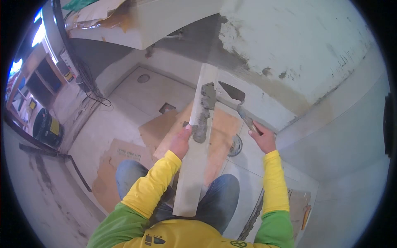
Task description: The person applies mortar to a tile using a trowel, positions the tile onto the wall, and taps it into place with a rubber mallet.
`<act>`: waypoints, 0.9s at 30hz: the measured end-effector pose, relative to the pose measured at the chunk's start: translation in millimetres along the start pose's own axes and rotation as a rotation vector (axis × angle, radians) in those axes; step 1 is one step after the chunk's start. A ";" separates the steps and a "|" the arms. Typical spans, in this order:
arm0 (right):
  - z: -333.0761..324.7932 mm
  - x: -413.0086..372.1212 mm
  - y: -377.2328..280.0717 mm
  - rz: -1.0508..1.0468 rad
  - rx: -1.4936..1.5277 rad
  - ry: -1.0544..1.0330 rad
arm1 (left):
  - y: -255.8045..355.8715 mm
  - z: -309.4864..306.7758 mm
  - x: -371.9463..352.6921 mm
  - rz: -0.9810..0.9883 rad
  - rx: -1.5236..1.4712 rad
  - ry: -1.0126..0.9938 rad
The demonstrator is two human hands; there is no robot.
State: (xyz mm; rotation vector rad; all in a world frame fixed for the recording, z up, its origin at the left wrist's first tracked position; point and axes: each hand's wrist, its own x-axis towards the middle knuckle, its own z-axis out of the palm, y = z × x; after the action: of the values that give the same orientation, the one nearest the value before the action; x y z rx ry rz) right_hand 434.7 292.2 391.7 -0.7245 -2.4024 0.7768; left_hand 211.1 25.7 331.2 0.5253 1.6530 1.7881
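A long, narrow pale tile strip (190, 173) lies lengthwise in front of me, its near end over my lap. My left hand (180, 141) is closed on its left edge, thumb on top. Grey mortar (202, 120) is spread unevenly along the strip's upper half; the lower half is bare. In my right hand (264, 138) is the handle of a pointed trowel (232, 91), fingers wrapped round it. The trowel's dark blade is just right of the strip's far end, close to the mortar.
Cardboard sheets (223, 144) cover part of the tiled floor under the strip. A round metal piece (235, 146) lies right of them. A floor drain (143, 78) is at the back left, and a black bucket (47, 128) stands beyond the left ledge. Walls close in at the back and right.
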 end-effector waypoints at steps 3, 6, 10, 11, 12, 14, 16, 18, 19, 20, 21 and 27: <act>-33.1 14.8 -26.4 0.192 0.093 -0.171 | 13.9 1.0 -7.4 0.006 -0.039 -0.029; -63.5 25.7 -49.7 0.344 0.061 -0.316 | 12.1 -1.7 -5.7 0.052 0.024 -0.040; -84.4 29.2 -57.1 0.373 0.094 -0.354 | 6.3 -6.6 -2.6 0.100 0.019 -0.065; -89.4 29.3 -56.5 0.375 0.107 -0.389 | 6.0 -6.5 -2.9 0.100 0.019 -0.065; -92.9 29.3 -56.6 0.376 0.121 -0.424 | 5.9 -5.9 -3.2 0.095 -0.009 -0.067; -96.2 23.8 -57.7 0.361 0.098 -0.451 | 7.2 -6.4 -3.8 0.091 -0.035 -0.071; -99.3 15.0 -53.2 0.346 0.074 -0.476 | 11.4 -6.3 -4.7 0.037 -0.100 -0.110; -98.6 5.4 -44.5 0.311 0.045 -0.557 | 17.3 -5.3 -7.4 0.026 -0.081 -0.096; -98.3 0.2 -44.7 0.310 0.045 -0.556 | 19.6 -5.0 -8.4 0.014 -0.061 -0.080; -97.6 -5.1 -46.0 0.300 0.064 -0.593 | 16.9 -5.3 -6.4 0.015 -0.060 -0.081; -96.8 -10.4 -47.0 0.291 0.083 -0.628 | 12.0 -6.1 -2.6 0.044 -0.064 -0.065; -82.8 -33.2 -43.3 0.359 0.342 -0.362 | 15.1 -5.8 -3.4 0.024 -0.074 -0.042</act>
State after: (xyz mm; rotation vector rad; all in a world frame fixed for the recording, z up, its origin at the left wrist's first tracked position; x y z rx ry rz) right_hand 494.6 272.3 468.1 -0.9481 -2.3736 1.5382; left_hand 206.9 19.1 345.7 0.5483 1.5523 1.8352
